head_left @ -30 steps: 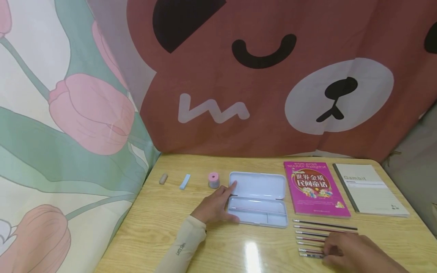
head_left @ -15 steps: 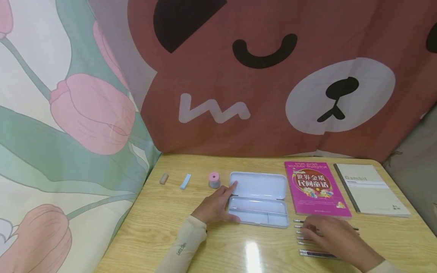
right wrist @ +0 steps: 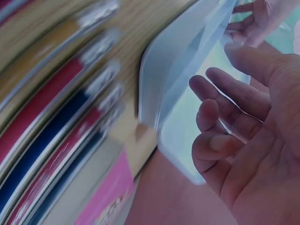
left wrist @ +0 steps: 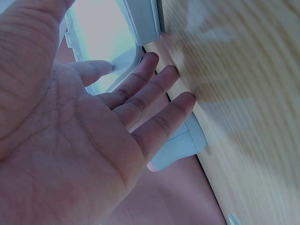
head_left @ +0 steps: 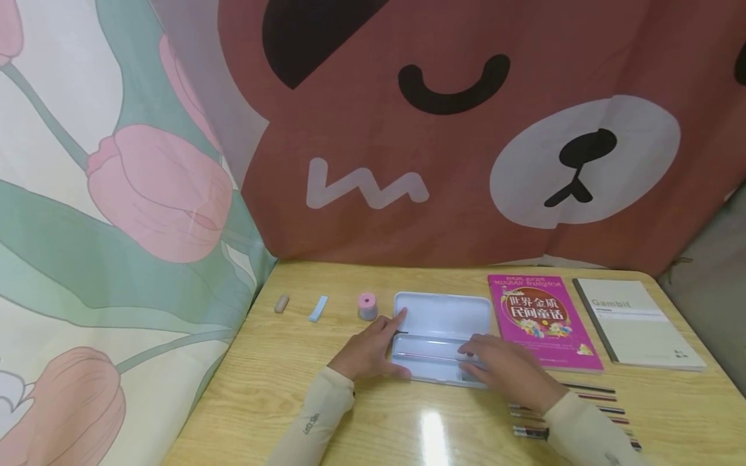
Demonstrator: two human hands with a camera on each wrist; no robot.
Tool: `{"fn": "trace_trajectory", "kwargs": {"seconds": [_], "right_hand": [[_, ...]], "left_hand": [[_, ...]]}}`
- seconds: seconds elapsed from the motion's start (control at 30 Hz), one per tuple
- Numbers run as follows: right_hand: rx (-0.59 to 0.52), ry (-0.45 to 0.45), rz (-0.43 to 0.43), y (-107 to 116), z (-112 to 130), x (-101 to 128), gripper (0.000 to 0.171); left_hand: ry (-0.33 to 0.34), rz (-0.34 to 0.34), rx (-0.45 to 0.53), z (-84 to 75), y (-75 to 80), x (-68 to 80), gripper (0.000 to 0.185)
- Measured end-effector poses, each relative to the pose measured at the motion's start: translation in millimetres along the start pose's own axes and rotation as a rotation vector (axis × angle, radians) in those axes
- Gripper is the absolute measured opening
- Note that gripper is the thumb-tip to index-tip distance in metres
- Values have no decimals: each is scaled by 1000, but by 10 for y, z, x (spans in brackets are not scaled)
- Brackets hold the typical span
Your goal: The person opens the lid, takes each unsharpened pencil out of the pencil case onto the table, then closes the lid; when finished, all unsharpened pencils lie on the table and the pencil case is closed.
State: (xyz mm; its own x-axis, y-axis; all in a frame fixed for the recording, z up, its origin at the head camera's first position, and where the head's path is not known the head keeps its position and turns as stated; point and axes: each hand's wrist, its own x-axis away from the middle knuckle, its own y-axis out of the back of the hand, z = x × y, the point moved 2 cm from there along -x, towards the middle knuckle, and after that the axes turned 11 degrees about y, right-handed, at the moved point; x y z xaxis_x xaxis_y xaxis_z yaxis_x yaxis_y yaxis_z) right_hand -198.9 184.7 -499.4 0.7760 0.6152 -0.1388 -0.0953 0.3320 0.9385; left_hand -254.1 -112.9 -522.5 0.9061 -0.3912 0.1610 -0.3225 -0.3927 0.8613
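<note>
Pale blue open tin pencil case (head_left: 441, 336) lay mid-desk, my left hand (head_left: 368, 349) flat against its left end, while my right hand (head_left: 506, 370), fingers loosely curled, had crossed from the pencil row (head_left: 574, 409) to its tray.

Right hand (right wrist: 248, 140) fingers loosely curled over open pencil case (right wrist: 187, 93); blurred pens (right wrist: 51, 117) beside it.
</note>
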Motion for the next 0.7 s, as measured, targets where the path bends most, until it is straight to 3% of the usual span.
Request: {"fn": "trace_trajectory", "kwargs": {"seconds": [0.2, 0.4, 0.7], "right_hand": [[48, 99, -43, -153, 39, -175, 20], [46, 92, -41, -287, 7, -255, 12], [27, 171, -71, -308, -12, -305, 13]], "left_hand": [[-8, -7, -10, 7, -15, -11, 131], [-15, -15, -6, 14, -19, -17, 131], [-13, -7, -6, -6, 2, 9, 130]]}}
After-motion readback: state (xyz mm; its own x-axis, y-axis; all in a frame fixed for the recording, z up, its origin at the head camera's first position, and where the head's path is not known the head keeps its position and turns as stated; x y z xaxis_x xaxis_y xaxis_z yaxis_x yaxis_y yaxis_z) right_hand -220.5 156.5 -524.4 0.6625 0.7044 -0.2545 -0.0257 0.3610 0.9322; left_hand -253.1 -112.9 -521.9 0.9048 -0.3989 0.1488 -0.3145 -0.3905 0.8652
